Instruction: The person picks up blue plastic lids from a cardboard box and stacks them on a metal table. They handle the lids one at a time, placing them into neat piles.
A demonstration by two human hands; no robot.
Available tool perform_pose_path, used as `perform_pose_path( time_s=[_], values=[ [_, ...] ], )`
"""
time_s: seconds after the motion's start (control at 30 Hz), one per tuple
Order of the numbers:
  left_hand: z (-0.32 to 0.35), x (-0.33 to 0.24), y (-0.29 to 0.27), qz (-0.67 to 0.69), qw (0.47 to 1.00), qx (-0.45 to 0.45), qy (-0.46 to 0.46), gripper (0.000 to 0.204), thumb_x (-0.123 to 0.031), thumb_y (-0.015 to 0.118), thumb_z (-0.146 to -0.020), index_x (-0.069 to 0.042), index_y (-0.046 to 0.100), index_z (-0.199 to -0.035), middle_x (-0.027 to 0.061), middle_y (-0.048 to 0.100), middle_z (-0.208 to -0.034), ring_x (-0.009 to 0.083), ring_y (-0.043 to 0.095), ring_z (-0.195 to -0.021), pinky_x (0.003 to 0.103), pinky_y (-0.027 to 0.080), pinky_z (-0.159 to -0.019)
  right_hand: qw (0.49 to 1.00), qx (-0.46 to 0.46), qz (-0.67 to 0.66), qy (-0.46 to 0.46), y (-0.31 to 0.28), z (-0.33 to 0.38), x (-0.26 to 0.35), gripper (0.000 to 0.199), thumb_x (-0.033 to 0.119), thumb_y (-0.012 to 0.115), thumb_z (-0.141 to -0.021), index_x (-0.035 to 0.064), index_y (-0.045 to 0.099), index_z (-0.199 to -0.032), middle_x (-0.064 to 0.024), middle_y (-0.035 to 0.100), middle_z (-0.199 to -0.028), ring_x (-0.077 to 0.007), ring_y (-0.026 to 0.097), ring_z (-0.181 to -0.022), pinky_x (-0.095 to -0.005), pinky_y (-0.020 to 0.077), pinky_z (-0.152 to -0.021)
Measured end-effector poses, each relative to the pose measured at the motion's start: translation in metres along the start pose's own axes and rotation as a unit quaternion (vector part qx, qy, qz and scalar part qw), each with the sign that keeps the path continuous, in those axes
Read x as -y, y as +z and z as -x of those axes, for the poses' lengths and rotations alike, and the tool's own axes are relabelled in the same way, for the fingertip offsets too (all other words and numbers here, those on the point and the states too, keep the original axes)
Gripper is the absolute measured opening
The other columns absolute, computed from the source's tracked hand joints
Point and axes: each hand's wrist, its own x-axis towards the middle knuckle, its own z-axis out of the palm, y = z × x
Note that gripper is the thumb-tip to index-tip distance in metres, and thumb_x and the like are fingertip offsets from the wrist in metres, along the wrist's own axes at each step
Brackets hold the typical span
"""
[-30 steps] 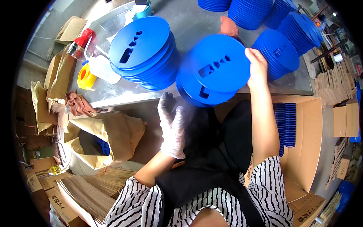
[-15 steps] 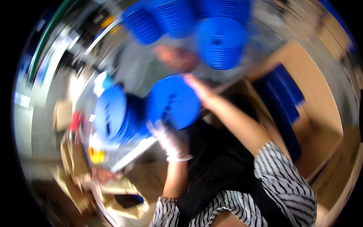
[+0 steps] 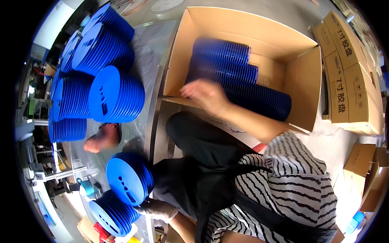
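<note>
My right hand (image 3: pixel 206 97) is bare and slightly blurred, over the near rim of an open cardboard box (image 3: pixel 304 77). Its fingers stretch to the left, and I see nothing in them. Inside the box lie rows of blue plastic spools (image 3: pixel 259 97) on their sides; their left ends are smeared. In a pale glove, my left hand (image 3: pixel 158 211) is low at the table's edge. Its fingertips touch a tilted stack of blue spools (image 3: pixel 126 182) and partly go out of sight there. Another blue spool stack (image 3: pixel 111 212) leans just below that one.
Several upright stacks of blue spools (image 3: pixel 115 95) crowd the far left of the metal table (image 3: pixel 156 52). A blurred reddish-brown lump (image 3: pixel 103 137) lies beside them. Closed cartons (image 3: pixel 348 77) stand right of the box. My knees (image 3: pixel 194 137) are between table and box.
My view has swung to the right toward the box. My right hand has left the spool stack and moved over to the box rim. The left hand stays by the spools.
</note>
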Motion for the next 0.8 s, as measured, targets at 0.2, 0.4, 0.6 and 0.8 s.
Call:
perform_pose_path(
  time_s=[0.2, 0.4, 0.6, 0.8],
  values=[
    [0.029, 0.023, -0.030, -0.299, 0.953, 0.018, 0.055, 0.065, -0.049, 0.027, -0.102, 0.003, 0.033, -0.141, 0.0243, 0.040, -0.141, 0.0366, 0.042, -0.129, 0.043, 0.036, -0.109, 0.823, -0.454, 0.329, 0.093, -0.252, 0.014, -0.132, 0.017, 0.016, 0.070, -0.081, 0.0080, 0.067, -0.096, -0.0084, 0.067, -0.087, -0.0241, 0.064, -0.084, -0.0337, 0.0502, -0.083],
    [0.039, 0.017, -0.037, -0.458, 0.888, 0.020, 0.047, 0.050, -0.034, 0.035, -0.104, 0.000, 0.037, -0.141, 0.0218, 0.045, -0.139, 0.0312, 0.044, -0.128, 0.043, 0.036, -0.108, 0.730, -0.365, 0.524, 0.244, -0.277, 0.030, -0.180, 0.030, 0.019, 0.072, -0.077, 0.0138, 0.065, -0.106, -0.0101, 0.062, -0.108, -0.0318, 0.055, -0.109, -0.0412, 0.0455, -0.095],
    [0.040, 0.040, -0.061, -0.439, 0.895, 0.040, 0.069, 0.051, -0.036, 0.036, -0.104, -0.001, 0.036, -0.141, 0.0216, 0.044, -0.139, 0.0314, 0.044, -0.128, 0.044, 0.036, -0.108, 0.684, -0.248, 0.570, 0.382, -0.255, 0.009, -0.161, 0.037, 0.021, 0.065, -0.081, 0.0170, 0.055, -0.117, -0.0067, 0.051, -0.128, -0.0293, 0.043, -0.126, -0.0508, 0.0448, -0.096],
    [0.039, 0.053, -0.060, -0.443, 0.890, 0.061, 0.086, 0.053, -0.038, 0.037, -0.103, -0.002, 0.035, -0.142, 0.0214, 0.044, -0.140, 0.0317, 0.043, -0.129, 0.044, 0.036, -0.107, 0.670, -0.151, 0.572, 0.448, -0.267, -0.006, -0.156, 0.040, 0.025, 0.061, -0.084, 0.0119, 0.052, -0.121, -0.0103, 0.053, -0.128, -0.0301, 0.046, -0.126, -0.0454, 0.0479, -0.096]
  ],
)
